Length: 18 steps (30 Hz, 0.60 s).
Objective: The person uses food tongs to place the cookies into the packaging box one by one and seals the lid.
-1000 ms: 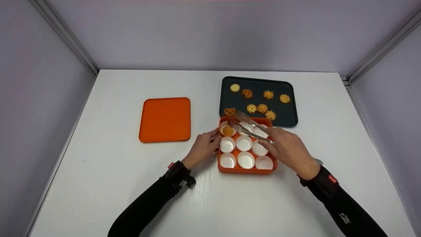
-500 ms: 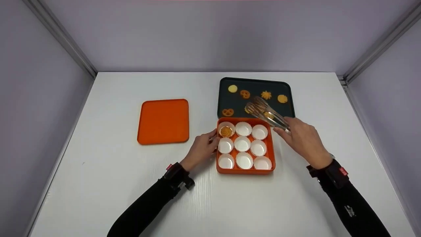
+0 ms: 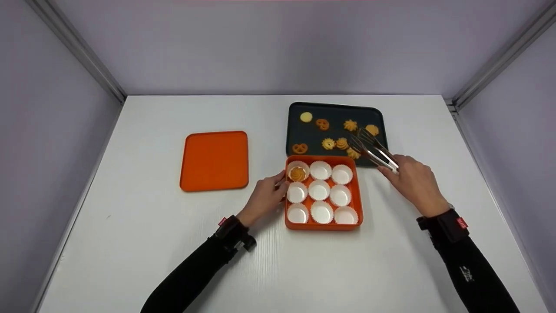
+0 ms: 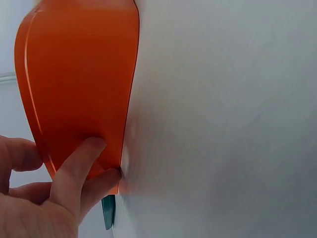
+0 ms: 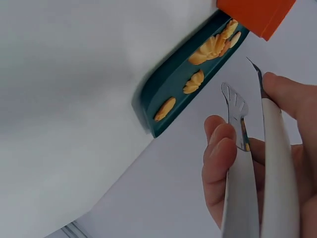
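1. Head view: in the centre of the frame, on the white bench [image 3: 173, 243], stood a square orange plastic box [image 3: 322, 191] holding nine white pleated paper cups in three rows. Only the upper-left cup held a swirled golden cookie [image 3: 297, 174]; the other eight showed white and empty. The left hand [image 3: 265, 198] rested against the box's left wall, fingers lightly bent and touching it, gripping nothing I could see. The right hand [image 3: 412, 180], right of the box, held a pair of metal tongs [image 3: 373, 150] with its fingers curled round the handles; the tips, slightly apart, reached over the lower right part of the dark rectangular baking tray [image 3: 299, 134] just above the box, near a cluster of cookies. Seven or so cookies lay on that tray. A flat orange lid [image 3: 214, 161] lay well apart at centre left. By my judgement one cup of nine was filled and eight remained.

2. Left wrist view: fingertips [image 4: 89, 148] pressed on the box's orange wall [image 4: 79, 74], which filled the upper left; the fingers lay nearly straight.

3. Right wrist view: at lower right, fingers [image 5: 220, 148] and thumb clasped the tongs' two blades [image 5: 237, 114], with a narrow gap between them and nothing held. The tray's edge [image 5: 163, 89] with cookies ran across the upper middle.
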Tool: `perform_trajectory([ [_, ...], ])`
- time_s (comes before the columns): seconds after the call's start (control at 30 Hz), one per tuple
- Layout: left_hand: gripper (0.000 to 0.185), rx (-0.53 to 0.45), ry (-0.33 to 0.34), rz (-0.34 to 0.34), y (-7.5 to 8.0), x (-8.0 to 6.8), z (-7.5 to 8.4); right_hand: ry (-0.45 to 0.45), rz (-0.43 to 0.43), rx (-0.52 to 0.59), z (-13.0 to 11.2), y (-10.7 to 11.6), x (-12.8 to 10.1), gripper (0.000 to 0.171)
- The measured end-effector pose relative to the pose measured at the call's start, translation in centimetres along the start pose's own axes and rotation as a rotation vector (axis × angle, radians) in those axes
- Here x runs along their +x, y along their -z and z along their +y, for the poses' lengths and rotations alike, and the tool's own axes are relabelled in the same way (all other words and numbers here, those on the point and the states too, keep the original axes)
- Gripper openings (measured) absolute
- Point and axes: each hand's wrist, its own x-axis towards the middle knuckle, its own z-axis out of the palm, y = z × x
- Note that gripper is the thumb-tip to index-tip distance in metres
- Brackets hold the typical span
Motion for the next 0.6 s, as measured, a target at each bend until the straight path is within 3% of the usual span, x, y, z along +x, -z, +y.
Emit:
perform_trajectory([
  [0.6,0.052,0.042,-0.009,0.004,0.1,-0.1,0.1,-0.029,-0.064,0.017,1.0,-1.5,-1.2,0.04],
])
